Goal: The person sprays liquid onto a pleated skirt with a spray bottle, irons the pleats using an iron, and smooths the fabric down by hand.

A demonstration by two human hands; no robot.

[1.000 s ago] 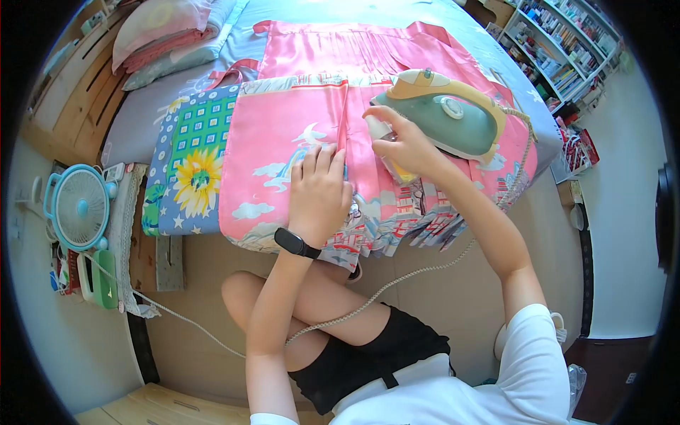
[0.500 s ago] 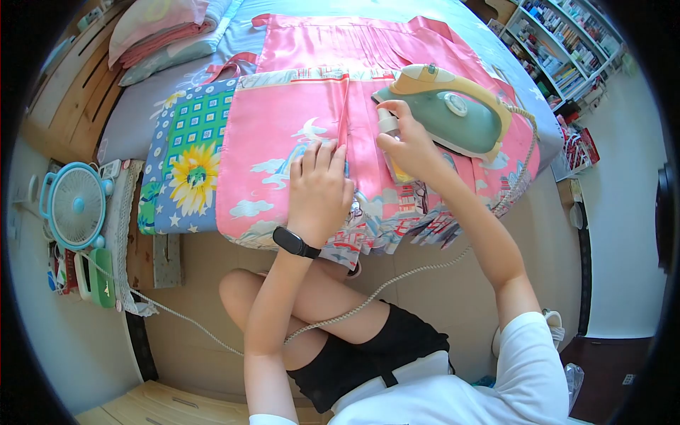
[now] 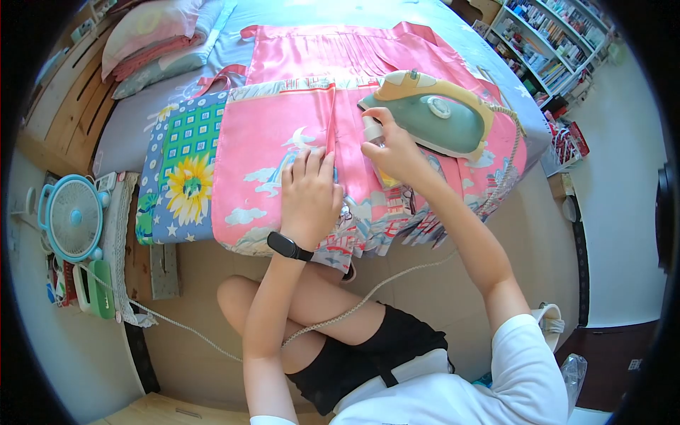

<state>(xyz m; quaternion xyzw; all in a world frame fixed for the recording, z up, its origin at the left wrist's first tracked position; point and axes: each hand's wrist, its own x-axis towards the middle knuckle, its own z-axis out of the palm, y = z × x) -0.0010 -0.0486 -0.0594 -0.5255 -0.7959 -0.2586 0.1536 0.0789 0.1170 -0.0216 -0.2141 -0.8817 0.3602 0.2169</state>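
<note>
Pink satin cloth [image 3: 265, 131] printed with clouds, a moon and buildings lies over the bed's front edge, with pleats down its middle. Flat on these pleats rests my left hand [image 3: 309, 202], fingers stretched out and slightly apart. My right hand [image 3: 397, 154] is wrapped round a small spray bottle [image 3: 372, 130], its index finger on top of the white spray head. The bottle's lower part is partly hidden by the hand. Just beyond my right hand, a green and cream iron [image 3: 428, 117] rests on the cloth, its tip pointing left.
Under the pink cloth lies a folded sunflower-patterned cloth [image 3: 190, 185]. The iron's cord [image 3: 397, 278] loops off the bed and across my legs. A blue fan [image 3: 74, 218] stands at left, pillows [image 3: 152, 35] at the upper left, a bookshelf [image 3: 549, 46] at the upper right.
The head view has shifted slightly, so the bed and the things on it appear a little lower and further left. Both hands keep their places on the cloth and the bottle.
</note>
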